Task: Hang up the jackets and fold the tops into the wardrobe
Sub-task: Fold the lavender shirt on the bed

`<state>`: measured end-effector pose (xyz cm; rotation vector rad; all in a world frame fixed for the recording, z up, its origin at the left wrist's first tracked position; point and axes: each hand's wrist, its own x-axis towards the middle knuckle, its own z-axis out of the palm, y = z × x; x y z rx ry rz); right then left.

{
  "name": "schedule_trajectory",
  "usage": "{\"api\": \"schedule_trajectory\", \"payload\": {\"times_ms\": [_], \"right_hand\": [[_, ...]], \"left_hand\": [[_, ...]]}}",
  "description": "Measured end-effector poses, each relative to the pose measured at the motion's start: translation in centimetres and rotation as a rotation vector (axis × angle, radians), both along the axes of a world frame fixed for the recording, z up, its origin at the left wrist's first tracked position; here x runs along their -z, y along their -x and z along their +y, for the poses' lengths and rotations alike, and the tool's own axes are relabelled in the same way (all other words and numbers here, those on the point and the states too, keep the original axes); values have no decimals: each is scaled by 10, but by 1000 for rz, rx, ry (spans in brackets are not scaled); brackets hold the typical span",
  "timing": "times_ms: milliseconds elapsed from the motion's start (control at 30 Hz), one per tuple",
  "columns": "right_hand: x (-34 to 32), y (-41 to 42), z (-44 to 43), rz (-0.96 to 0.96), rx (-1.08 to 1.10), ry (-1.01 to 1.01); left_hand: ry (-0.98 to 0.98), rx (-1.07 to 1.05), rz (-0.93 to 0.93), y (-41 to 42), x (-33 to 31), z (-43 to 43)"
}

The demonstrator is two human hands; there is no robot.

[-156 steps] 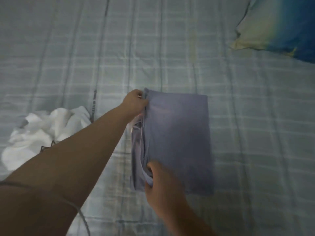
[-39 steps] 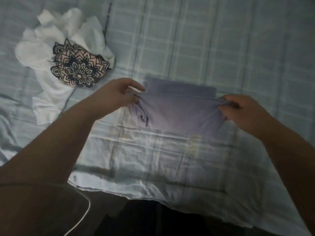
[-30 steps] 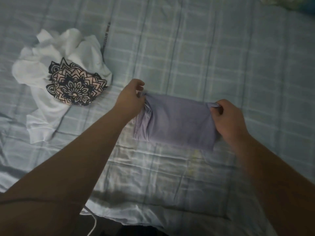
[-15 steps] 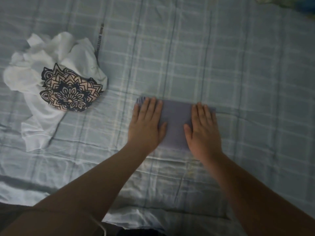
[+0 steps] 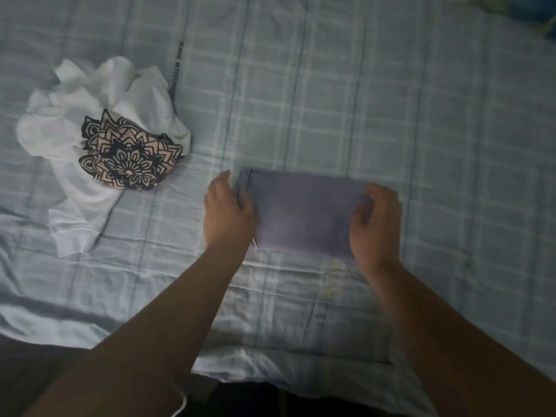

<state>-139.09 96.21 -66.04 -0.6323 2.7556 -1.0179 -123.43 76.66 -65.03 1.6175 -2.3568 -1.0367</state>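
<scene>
While both hands frame its short ends, a folded lilac top (image 5: pixel 304 213) is shown lying flat on a pale checked bedsheet (image 5: pixel 361 100), near the bed's front edge. At the top's left end, the left hand (image 5: pixel 227 215) is set against the stacked layers; its fingers are held together and extended along that edge, but whether they are tucked under the fabric cannot be told. At the top's right end, the right hand (image 5: pixel 376 224) is curled over the corner, the fingers bent and close together on the cloth; motion blur prevents a firm grip from being confirmed. To the left of the folded top, well apart from it, a crumpled white T-shirt (image 5: pixel 99 139) with a dark mandala print is seen unfolded on the same sheet. At the far right of the folded top, a corner of a blue and green pillow (image 5: pixel 535 13) is just visible.

Folding of the lilac top is judged complete, and the step in hand is taken to be the lift for carrying. Even support under both ends is called for next, so that the layers are kept stacked on the way to the wardrobe, which is not in view. The white T-shirt is left to be folded.
</scene>
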Motion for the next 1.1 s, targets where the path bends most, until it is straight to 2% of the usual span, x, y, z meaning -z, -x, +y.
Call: {"api": "schedule_trajectory", "payload": {"times_ms": [67,167,367,533,667,767,933,1000,1100], "right_hand": [[-5,0,2,-134,160,-136],[-5,3,-5,-393,270,-306],[7,7,-11,-423,324,-372],[17,9,-6,-479,319,-179],[2,-4,0,-402,260,-106],[-24,-16,4,-361,212,-24],[-114,-44,-10,-335,158,139],[-163,-68,-27,-327,102,224],[-243,-120,-66,-283,3,329]], "left_hand": [[-140,-176,-136,9,-11,-2],[-232,-166,-319,23,-10,1],[-214,-182,-332,35,8,5],[-276,-161,-185,22,15,-10],[-277,-135,-48,9,7,-4],[-377,-139,82,1,-8,-2],[-528,-137,364,-55,-91,-18],[-510,-99,474,-94,-138,-34],[-379,-82,584,-169,-224,-60]]}}
